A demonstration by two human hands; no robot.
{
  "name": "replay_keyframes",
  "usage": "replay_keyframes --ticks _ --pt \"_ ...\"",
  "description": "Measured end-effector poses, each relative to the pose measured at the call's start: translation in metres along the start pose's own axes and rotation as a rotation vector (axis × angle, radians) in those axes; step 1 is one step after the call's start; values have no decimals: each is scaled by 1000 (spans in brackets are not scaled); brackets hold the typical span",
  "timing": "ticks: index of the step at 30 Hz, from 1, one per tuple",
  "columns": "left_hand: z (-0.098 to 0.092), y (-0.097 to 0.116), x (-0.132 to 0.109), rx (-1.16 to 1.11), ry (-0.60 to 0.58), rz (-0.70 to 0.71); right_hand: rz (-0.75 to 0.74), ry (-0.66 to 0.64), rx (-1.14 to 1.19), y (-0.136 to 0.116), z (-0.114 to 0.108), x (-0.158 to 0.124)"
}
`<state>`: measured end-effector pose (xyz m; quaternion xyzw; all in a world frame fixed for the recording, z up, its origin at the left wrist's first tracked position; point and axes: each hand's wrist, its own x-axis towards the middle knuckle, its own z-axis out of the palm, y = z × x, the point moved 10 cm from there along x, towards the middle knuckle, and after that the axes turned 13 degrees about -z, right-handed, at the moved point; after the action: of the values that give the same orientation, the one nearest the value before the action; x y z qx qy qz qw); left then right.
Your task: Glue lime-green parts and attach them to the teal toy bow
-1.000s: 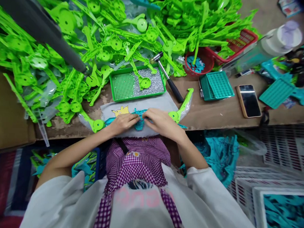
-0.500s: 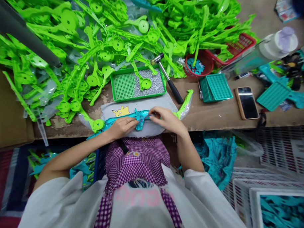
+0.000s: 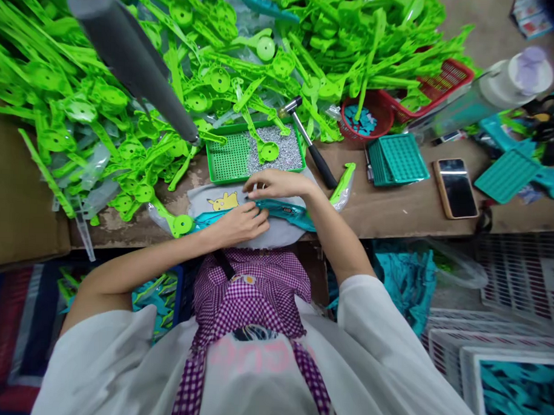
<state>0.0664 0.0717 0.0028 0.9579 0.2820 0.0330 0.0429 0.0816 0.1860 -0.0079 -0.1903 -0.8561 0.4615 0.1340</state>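
Note:
A long teal plastic part (image 3: 281,211) lies across a grey cloth (image 3: 276,230) with a yellow cartoon figure, at the near edge of the table. My left hand (image 3: 242,223) is closed on the middle of the teal part. My right hand (image 3: 278,183) hovers just above it, near the front edge of the green tray (image 3: 228,157), with its fingertips pinched together on something too small to make out. The tray holds small silver pieces and one green part.
A large heap of green plastic parts (image 3: 209,54) fills the back of the table. A hammer (image 3: 309,142) lies right of the tray. Further right are teal grid trays (image 3: 397,158), a red basket (image 3: 366,117) and a phone (image 3: 456,188). A grey pole (image 3: 132,60) crosses the upper left.
My right hand has moved from the teal part's right side up and left, towards the green tray's front edge. The left hand stays on the part. The view shifted slightly.

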Motion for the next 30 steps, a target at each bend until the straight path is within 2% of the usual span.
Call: replay_keyframes --ticks 3,5,6,7,9,11,13,16,19,21,24,25,27,30 --pt "1 -19 13 -173 -75 -164 94 467 -114 -8 -28 -43" --pt "6 -46 18 -386 -79 -354 161 739 -240 -22 -25 -83" --pt "12 -59 19 -509 -85 -441 173 806 -303 -32 -15 -97" --pt "20 -70 19 -634 -98 -509 165 812 -364 -41 1 -104" --pt "38 -86 16 -866 -118 -597 131 672 -472 -55 40 -98" --pt "50 -95 12 -1028 -88 -633 123 477 -541 -56 75 -82" --pt "54 -99 7 -1104 -24 -625 155 366 -568 -49 92 -68" --pt "55 -96 4 -1139 29 -596 183 348 -585 -41 89 -57" --pt "55 -97 0 -1175 39 -645 158 406 -603 -43 76 -57" --pt "56 -98 -2 -1221 27 -680 201 517 -584 -42 65 -66" --pt "54 -89 -8 -1300 -1 -664 345 725 -518 -33 53 -91" --pt "50 -85 -11 -1293 28 -652 392 776 -496 -29 51 -98" --pt "38 -78 -20 -1167 170 -655 470 839 -463 -23 49 -108" --pt "14 -51 -33 -784 415 -617 549 851 -446 -15 43 -114"
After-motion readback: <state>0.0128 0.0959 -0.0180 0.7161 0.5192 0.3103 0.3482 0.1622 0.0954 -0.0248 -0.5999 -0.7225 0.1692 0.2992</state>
